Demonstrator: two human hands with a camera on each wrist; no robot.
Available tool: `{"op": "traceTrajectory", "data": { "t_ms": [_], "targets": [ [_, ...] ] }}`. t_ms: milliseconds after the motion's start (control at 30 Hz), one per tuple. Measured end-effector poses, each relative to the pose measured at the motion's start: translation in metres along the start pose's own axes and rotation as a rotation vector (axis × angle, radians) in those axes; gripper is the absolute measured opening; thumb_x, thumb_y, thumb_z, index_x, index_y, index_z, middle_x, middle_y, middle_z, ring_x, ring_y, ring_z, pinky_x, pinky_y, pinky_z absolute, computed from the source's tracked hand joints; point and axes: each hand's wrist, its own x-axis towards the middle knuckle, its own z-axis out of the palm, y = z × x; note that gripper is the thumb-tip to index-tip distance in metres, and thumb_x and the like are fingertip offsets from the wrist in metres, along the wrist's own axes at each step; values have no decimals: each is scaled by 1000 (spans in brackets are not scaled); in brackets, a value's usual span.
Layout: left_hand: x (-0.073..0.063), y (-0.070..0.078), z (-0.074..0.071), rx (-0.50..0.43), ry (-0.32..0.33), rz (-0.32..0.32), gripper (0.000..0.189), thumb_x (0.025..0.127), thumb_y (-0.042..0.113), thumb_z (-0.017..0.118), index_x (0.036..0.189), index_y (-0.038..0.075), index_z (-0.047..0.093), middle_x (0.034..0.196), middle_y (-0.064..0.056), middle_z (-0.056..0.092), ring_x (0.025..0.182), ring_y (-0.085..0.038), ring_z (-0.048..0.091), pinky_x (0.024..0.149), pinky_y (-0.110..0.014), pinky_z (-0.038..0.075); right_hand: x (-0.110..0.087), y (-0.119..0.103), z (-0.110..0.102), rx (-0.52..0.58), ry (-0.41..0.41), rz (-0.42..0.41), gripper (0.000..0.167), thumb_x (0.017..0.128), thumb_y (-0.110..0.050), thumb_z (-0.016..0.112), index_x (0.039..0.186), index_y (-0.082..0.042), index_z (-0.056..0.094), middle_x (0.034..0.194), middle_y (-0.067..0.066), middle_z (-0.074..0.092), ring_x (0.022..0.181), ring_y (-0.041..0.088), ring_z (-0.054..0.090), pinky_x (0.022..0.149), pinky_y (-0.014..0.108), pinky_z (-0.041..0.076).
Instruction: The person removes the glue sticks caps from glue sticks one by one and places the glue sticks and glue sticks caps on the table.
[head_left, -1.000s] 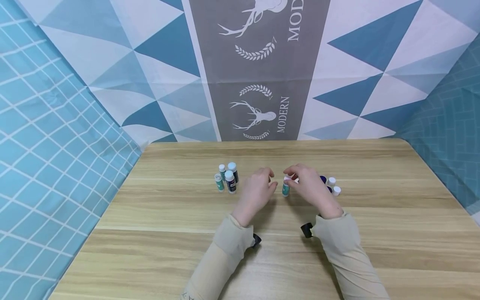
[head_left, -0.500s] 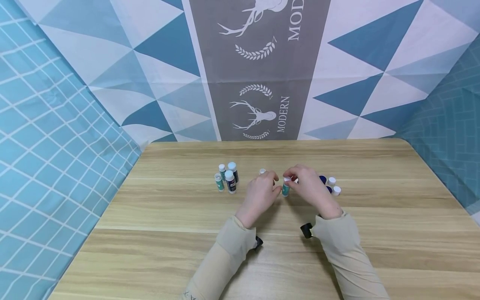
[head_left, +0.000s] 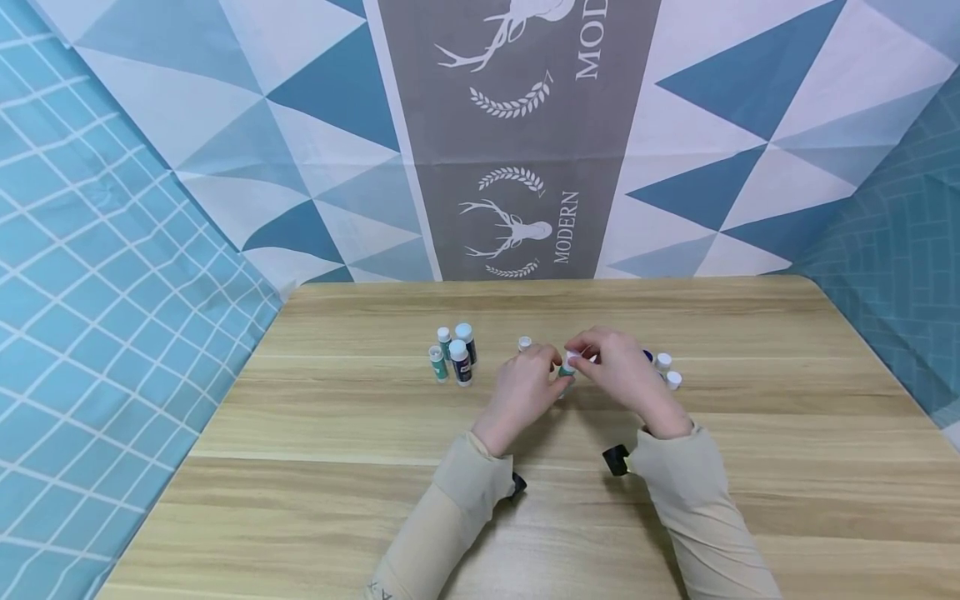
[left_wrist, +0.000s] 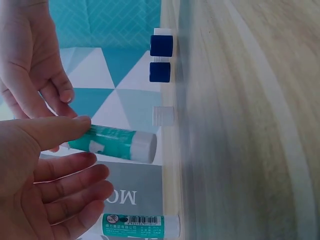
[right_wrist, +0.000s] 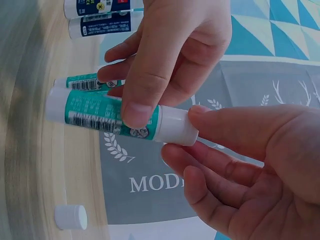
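A teal glue stick (head_left: 566, 367) with white ends is held between both hands, tilted in the head view. My left hand (head_left: 527, 385) pinches its teal body, the thumb pressing on the label (right_wrist: 90, 112) in the right wrist view. With thumb and fingertips, my right hand (head_left: 621, 367) grips the white top end (right_wrist: 177, 125). In the left wrist view the glue stick's lower white end (left_wrist: 144, 147) points away from the hands. Another teal glue stick (left_wrist: 132, 226) stands just behind the left hand; only its white top (head_left: 525, 342) shows in the head view.
Left of the hands, two teal glue sticks (head_left: 438, 365) and two navy ones (head_left: 461, 365) stand grouped on the wooden table (head_left: 337, 417). White caps (head_left: 673, 380) and navy caps (left_wrist: 161, 45) lie right of the right hand, partly hidden by it. Patterned cloth (head_left: 517, 142) hangs behind.
My left hand has moved right and taken hold of the teal glue stick's body. The glue stick has tilted and shifted slightly left; the right hand keeps its grip on the top.
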Motion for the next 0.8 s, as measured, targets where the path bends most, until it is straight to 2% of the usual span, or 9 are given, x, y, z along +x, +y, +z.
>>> {"op": "traceTrajectory", "data": {
  "t_ms": [300, 533, 800],
  "targets": [
    [1, 0, -2, -13, 16, 22, 20, 81, 29, 67, 87, 11, 63, 80, 2, 57, 59, -6, 47, 48, -17, 36, 1, 0, -4, 20, 11, 4, 19, 85, -14, 62, 101, -5, 67, 97, 9, 64, 83, 21, 61, 71, 37, 50],
    [2, -1, -4, 1, 51, 53, 17, 80, 26, 68, 84, 11, 62, 77, 2, 57, 58, -6, 47, 49, -18, 38, 0, 0, -5, 31, 7, 13, 20, 85, -17, 62, 102, -6, 67, 97, 8, 63, 83, 20, 61, 71, 36, 50],
    [0, -1, -6, 26, 75, 49, 15, 79, 25, 68, 80, 11, 62, 75, 3, 57, 59, -7, 49, 51, -20, 40, 0, 0, -5, 53, -21, 19, 21, 85, -20, 64, 100, -6, 67, 92, 7, 64, 80, 19, 60, 69, 34, 50]
  ]
}}
